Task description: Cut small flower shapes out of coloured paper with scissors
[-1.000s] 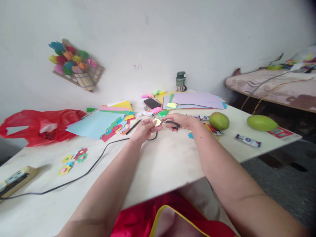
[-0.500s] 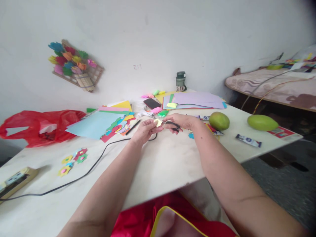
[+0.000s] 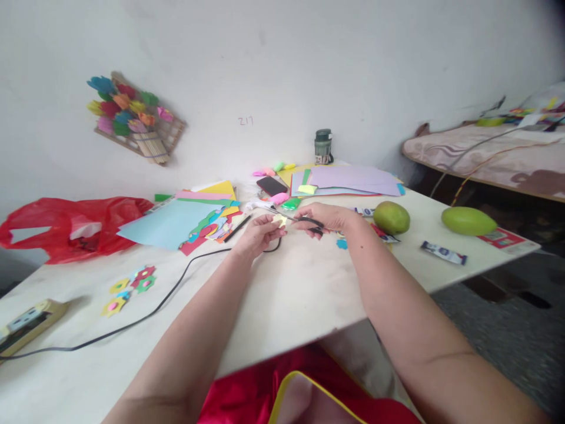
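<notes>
Between the fingers of my left hand [image 3: 260,231] is a small pale yellow piece of paper [image 3: 279,220]. My right hand [image 3: 324,218] is wrapped round the black handles of a pair of scissors [image 3: 314,222], whose blades point left at the paper. Both hands are over the middle of the table, close together. Beyond them lie a pink packet [image 3: 279,198] and a green packet [image 3: 291,204]. Several paper flowers [image 3: 145,279] in yellow, red, green and blue rest on the table to the left. A small blue paper piece [image 3: 341,243] shows beside my right wrist.
Coloured sheets [image 3: 172,222] and paper scraps lie left of my hands, by a red plastic bag [image 3: 75,229]. A black cable [image 3: 176,285] crosses the table [image 3: 291,300]. Behind are a phone [image 3: 271,186], lilac sheets [image 3: 353,178] and a bottle [image 3: 323,146]. Right are two green fruits [image 3: 391,218] and a tube [image 3: 444,252].
The scissor blades have come away slightly from the yellow paper and now show more plainly. My left hand has shifted a little left; the items on the table stay put.
</notes>
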Demonstrator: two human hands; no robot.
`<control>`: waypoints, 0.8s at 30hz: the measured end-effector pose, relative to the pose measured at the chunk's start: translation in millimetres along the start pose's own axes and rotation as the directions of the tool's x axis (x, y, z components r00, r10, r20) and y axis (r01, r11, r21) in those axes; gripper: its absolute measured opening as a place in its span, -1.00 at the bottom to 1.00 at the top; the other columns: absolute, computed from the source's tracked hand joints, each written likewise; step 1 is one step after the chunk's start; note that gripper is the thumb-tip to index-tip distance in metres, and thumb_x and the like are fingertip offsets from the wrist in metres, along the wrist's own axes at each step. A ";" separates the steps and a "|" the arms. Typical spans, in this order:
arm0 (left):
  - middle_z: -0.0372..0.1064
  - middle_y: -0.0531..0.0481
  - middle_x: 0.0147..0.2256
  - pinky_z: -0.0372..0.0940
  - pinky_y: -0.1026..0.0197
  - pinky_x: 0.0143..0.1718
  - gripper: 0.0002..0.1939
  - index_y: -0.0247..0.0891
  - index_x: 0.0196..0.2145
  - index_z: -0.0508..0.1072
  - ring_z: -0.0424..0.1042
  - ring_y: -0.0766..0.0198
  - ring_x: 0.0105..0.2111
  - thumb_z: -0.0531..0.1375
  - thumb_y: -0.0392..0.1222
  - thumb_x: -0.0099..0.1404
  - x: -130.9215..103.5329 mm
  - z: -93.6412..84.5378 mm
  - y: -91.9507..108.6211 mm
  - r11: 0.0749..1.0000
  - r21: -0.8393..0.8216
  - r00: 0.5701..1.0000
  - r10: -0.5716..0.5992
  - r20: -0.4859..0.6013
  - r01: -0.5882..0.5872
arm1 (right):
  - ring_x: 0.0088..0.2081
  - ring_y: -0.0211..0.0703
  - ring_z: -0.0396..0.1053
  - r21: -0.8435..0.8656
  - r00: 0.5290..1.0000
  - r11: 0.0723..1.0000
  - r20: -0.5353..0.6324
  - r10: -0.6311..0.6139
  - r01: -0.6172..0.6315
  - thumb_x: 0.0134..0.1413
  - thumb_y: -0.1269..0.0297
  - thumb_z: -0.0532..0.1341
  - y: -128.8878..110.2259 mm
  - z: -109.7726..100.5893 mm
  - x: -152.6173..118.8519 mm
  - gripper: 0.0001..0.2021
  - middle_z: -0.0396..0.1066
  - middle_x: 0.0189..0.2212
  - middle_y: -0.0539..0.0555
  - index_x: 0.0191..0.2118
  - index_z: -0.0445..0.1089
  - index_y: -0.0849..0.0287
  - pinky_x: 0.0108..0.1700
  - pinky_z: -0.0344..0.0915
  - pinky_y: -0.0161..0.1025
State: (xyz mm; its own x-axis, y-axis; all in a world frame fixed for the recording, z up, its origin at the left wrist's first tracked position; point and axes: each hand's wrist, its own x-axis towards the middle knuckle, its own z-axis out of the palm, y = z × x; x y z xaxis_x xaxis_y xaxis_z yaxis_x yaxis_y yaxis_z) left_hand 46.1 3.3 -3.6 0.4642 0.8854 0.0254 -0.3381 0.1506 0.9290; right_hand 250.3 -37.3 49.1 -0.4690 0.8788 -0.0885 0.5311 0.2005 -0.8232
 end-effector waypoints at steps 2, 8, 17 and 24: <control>0.40 0.06 -0.58 0.41 0.23 -0.31 -0.75 -0.34 -0.48 0.36 0.42 0.39 -0.57 0.38 -0.35 -0.10 -0.5 0.4 1.6 1.000 -0.014 1.000 0.009 -0.001 -0.009 | -0.70 -0.40 0.21 0.004 1.000 1.000 0.001 -0.007 0.007 0.00 0.03 0.20 4.1 -0.8 2.0 -0.69 0.30 -0.66 -0.05 -0.29 0.34 0.22 -0.73 -0.07 -0.45; 0.41 0.03 -0.55 0.42 0.16 -0.30 -0.84 -0.37 -0.48 0.39 0.44 0.34 -0.53 0.32 -0.39 -0.03 -1.2 0.2 5.3 1.000 -0.015 1.000 -0.017 -0.005 0.017 | -0.67 -0.38 0.23 -0.017 0.998 0.999 0.026 -0.049 0.050 0.01 0.05 0.18 12.6 -1.5 8.6 -0.71 0.31 -0.65 -0.04 -0.37 0.31 0.22 -0.69 0.02 -0.43; 0.48 -0.11 -0.46 0.41 0.26 -0.39 -0.91 -0.40 -0.46 0.41 0.48 0.30 -0.51 0.28 -0.38 0.05 -2.1 -0.8 6.1 0.999 0.023 1.000 -0.031 -0.008 0.031 | -0.68 -0.38 0.20 -0.035 0.998 0.998 0.051 -0.047 0.049 -0.01 0.05 0.20 2.8 -0.8 3.1 -0.71 0.30 -0.66 -0.04 -0.43 0.28 0.22 -0.67 0.05 -0.40; 0.37 0.04 -0.56 0.42 0.27 -0.37 -0.91 -0.38 -0.46 0.43 0.33 0.47 -0.60 0.28 -0.35 0.04 -1.5 -2.5 6.7 1.000 0.011 1.000 0.015 -0.012 -0.015 | -0.69 -0.38 0.20 -0.027 0.997 0.999 0.073 -0.037 0.039 0.03 0.03 0.17 2.9 -0.8 4.8 -0.70 0.30 -0.67 -0.04 -0.43 0.25 0.21 -0.69 0.00 -0.41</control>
State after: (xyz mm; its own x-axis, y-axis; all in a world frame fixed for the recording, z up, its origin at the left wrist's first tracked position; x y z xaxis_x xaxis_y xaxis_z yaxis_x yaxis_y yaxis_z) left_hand 41.1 4.1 1.6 0.4488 0.8929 0.0353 -0.3362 0.1322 0.9325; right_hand 250.1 -32.2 46.8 -0.5391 0.8364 -0.0986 0.5308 0.2465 -0.8109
